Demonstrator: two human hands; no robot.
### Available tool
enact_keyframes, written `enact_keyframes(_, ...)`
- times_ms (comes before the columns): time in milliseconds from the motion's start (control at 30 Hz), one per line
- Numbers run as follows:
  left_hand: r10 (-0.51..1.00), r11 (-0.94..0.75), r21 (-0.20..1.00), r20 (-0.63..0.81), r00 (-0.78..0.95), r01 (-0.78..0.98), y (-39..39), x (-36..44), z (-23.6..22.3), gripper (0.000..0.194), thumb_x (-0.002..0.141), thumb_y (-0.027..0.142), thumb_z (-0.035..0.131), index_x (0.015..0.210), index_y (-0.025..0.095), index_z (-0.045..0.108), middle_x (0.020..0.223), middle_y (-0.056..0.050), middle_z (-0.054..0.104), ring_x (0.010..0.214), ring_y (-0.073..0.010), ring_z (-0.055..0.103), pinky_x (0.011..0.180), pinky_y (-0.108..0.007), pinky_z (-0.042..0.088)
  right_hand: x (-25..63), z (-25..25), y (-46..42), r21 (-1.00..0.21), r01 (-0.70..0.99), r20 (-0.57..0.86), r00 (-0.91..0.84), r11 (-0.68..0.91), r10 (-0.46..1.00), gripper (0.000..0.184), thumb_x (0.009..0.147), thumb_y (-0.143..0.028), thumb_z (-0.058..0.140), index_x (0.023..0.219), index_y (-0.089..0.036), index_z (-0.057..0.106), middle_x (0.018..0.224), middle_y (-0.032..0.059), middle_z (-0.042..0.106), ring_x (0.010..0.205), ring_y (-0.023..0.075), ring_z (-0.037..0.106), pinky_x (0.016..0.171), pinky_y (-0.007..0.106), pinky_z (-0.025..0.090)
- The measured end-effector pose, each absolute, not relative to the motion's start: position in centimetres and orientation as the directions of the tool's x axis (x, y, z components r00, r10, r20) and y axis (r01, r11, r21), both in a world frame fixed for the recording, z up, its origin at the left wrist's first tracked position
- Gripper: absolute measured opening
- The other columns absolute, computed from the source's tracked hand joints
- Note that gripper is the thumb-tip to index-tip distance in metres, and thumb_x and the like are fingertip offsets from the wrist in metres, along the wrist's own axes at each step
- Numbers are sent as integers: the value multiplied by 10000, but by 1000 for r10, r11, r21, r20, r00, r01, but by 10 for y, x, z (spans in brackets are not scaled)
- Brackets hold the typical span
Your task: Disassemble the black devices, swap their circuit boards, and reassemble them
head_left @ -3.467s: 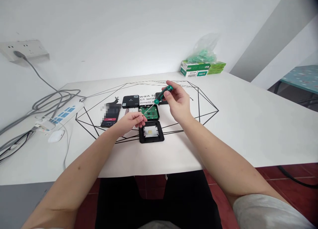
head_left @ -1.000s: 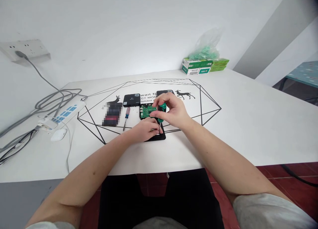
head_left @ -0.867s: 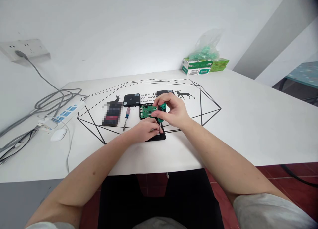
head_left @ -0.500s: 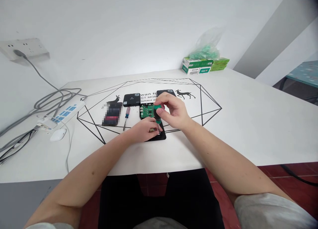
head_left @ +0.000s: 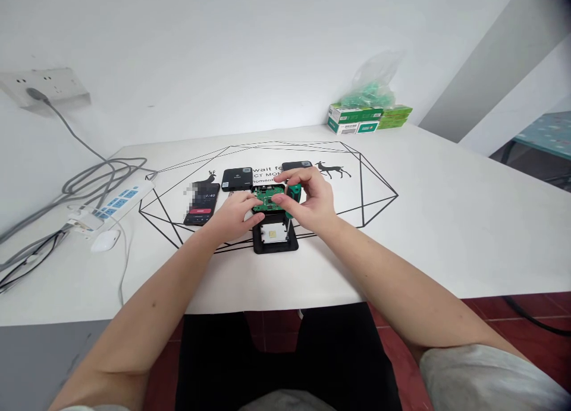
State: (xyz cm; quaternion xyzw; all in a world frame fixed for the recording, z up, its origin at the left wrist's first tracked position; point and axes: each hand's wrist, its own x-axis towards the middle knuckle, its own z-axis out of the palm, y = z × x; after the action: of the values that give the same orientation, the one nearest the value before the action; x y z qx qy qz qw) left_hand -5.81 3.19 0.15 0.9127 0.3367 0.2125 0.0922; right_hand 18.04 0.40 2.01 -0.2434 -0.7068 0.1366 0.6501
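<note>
My right hand (head_left: pixel 314 203) grips a green-and-black screwdriver (head_left: pixel 293 192), its shaft pointing down at the right side of a black casing part (head_left: pixel 263 248). A silvery plate (head_left: pixel 280 235) with a small yellowish square lies inside that part. Just behind it sits a green circuit board (head_left: pixel 266 198) in a black housing, partly covered by my right fingers. My left hand (head_left: pixel 235 216) has its fingers stretched to the board's left edge, thumb apart. Whether those fingertips touch the board I cannot tell.
Two black boxes (head_left: pixel 237 178) (head_left: pixel 297 165) lie behind the board. A phone (head_left: pixel 203 204) is on the left. Further left are a power strip (head_left: pixel 118 206), grey cables (head_left: pixel 89 176) and a white earbud case (head_left: pixel 106 240). Green boxes (head_left: pixel 357 115) with a plastic bag (head_left: pixel 372 84) stand against the wall.
My left hand has moved off the casing part, up and left to the board, uncovering the plate and hiding a second screwdriver. The held screwdriver has shifted slightly right and tilts more.
</note>
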Motion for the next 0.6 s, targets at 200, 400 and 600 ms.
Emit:
enact_keyframes(200, 658, -752, 290, 260, 707, 592, 34, -58, -2, 409, 1069, 482, 533, 1336, 223, 703, 1322, -141, 674, 1279, -346, 575, 1136, -548, 473, 186, 24, 6, -301, 210, 934, -130, 930, 332, 173, 1052, -309, 573, 1107, -266, 732, 992, 61, 809, 867, 204, 743, 752, 408, 585)
enact_keyframes(400, 682, -726, 289, 189, 707, 624, 33, -58, -2, 490, 1075, 546, 506, 1434, 243, 646, 1380, -136, 649, 1332, -362, 550, 1186, -582, 423, 190, 25, 9, -203, 307, 947, -180, 930, 266, 316, 1045, -250, 517, 1220, -308, 773, 970, 52, 754, 858, 221, 665, 806, 463, 545)
enact_keyframes(600, 698, -710, 295, 174, 695, 639, 32, -57, -1, 547, 1074, 538, 497, 1496, 204, 590, 1391, -159, 632, 1341, -369, 556, 1201, -579, 416, 189, 26, 8, -271, 288, 933, -156, 918, 324, 251, 1035, -245, 544, 1165, -273, 757, 896, 45, 662, 839, 210, 627, 743, 419, 542)
